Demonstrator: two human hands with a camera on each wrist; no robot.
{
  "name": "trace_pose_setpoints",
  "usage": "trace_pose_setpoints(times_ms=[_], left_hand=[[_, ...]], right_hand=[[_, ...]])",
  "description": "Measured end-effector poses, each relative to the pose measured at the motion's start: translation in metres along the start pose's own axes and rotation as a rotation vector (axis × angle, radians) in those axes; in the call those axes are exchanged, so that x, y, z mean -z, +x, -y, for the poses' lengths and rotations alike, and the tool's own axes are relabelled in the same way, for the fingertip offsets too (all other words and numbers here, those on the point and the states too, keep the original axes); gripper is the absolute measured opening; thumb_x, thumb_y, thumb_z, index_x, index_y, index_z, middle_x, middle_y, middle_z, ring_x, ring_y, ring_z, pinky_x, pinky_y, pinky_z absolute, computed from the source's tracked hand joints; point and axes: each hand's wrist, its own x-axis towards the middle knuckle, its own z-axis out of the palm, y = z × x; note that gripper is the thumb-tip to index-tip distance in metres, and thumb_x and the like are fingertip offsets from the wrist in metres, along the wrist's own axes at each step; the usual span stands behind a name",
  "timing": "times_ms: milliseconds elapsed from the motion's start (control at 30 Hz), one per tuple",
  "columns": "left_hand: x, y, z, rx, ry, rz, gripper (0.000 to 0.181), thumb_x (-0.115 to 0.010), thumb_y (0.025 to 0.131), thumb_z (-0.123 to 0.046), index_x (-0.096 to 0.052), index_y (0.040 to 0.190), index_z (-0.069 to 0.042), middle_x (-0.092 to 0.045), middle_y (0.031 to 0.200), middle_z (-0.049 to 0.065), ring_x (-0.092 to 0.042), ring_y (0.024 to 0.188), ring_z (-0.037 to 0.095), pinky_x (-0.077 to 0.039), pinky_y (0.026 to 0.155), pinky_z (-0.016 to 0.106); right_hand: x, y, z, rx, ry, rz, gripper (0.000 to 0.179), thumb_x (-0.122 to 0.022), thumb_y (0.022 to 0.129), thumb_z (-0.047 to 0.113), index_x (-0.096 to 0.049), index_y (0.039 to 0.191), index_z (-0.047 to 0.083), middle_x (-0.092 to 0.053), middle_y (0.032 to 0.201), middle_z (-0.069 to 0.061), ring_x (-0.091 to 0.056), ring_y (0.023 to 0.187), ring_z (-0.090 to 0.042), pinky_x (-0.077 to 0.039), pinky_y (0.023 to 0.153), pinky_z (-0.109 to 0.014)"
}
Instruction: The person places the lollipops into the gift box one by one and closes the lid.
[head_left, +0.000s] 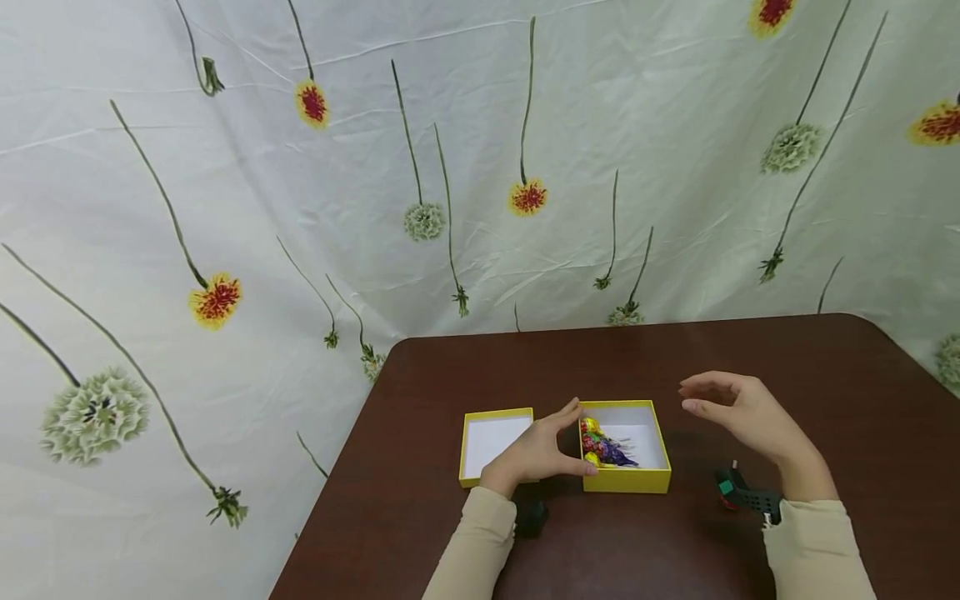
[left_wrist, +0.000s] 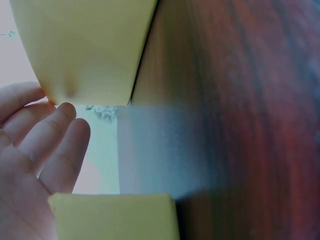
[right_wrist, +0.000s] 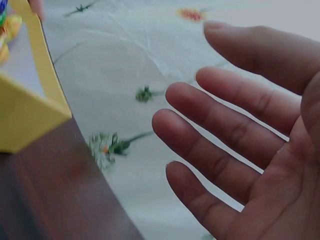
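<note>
A yellow box (head_left: pixel 626 480) with a white inside stands on the table, its top uncovered. Colourful wrapped candies (head_left: pixel 600 446) in yellow, red and purple lie in its left half. My left hand (head_left: pixel 536 450) grips the box's left side, thumb at the front corner and index finger at the back one. In the left wrist view its other fingers (left_wrist: pixel 65 145) show between two yellow walls. Right of the box, my right hand (head_left: pixel 750 417) is raised above the table. The right wrist view shows its fingers apart and slightly bent, with nothing in them.
A shallow yellow lid (head_left: pixel 491 442), white inside, lies left of the box, partly behind my left hand. The dark brown table (head_left: pixel 600 358) ends at a flowered white cloth (head_left: pixel 465 167) hanging behind it. A dark wrist strap (head_left: pixel 750 496) is on my right wrist.
</note>
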Motion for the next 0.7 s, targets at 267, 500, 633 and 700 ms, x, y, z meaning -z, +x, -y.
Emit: trace_pose_setpoints(times_ms=[267, 500, 633, 700], left_hand=[[-0.003, -0.001, 0.0, 0.005, -0.003, 0.002, 0.09, -0.08, 0.084, -0.044, -0.033, 0.158, -0.023, -0.017, 0.169, -0.004, -0.028, 0.152, 0.027, -0.036, 0.117, 0.051], [-0.003, -0.001, -0.001, 0.008, -0.001, 0.008, 0.093, -0.081, 0.083, -0.043, -0.031, 0.159, -0.022, -0.018, 0.169, -0.004, -0.029, 0.152, 0.025, -0.036, 0.118, 0.049], [-0.001, -0.001, -0.001, 0.009, -0.001, 0.003, 0.092, -0.081, 0.083, -0.043, -0.031, 0.158, -0.023, -0.018, 0.169, -0.004, -0.028, 0.152, 0.025, -0.037, 0.117, 0.049], [0.0, -0.002, -0.001, 0.009, -0.002, 0.002, 0.091, -0.081, 0.083, -0.043, -0.032, 0.158, -0.024, -0.018, 0.169, -0.004, -0.028, 0.152, 0.025, -0.036, 0.117, 0.049]], right_hand=[[0.011, -0.009, -0.015, -0.062, 0.008, -0.012, 0.043, -0.064, 0.099, 0.034, -0.063, 0.128, 0.002, -0.068, 0.126, -0.023, -0.055, 0.093, 0.015, -0.054, 0.076, -0.019], [0.013, -0.025, -0.029, -0.085, 0.018, 0.043, 0.043, -0.065, 0.098, 0.028, -0.061, 0.129, -0.002, -0.068, 0.124, -0.025, -0.058, 0.092, 0.014, -0.054, 0.074, -0.018], [0.013, -0.034, -0.04, -0.082, 0.06, 0.09, 0.044, -0.066, 0.098, 0.022, -0.058, 0.131, -0.006, -0.07, 0.12, -0.018, -0.062, 0.092, 0.011, -0.055, 0.074, -0.018], [0.013, -0.039, -0.045, -0.089, 0.084, 0.116, 0.044, -0.066, 0.098, 0.02, -0.056, 0.132, -0.008, -0.071, 0.118, -0.015, -0.063, 0.093, 0.009, -0.055, 0.074, -0.019]])
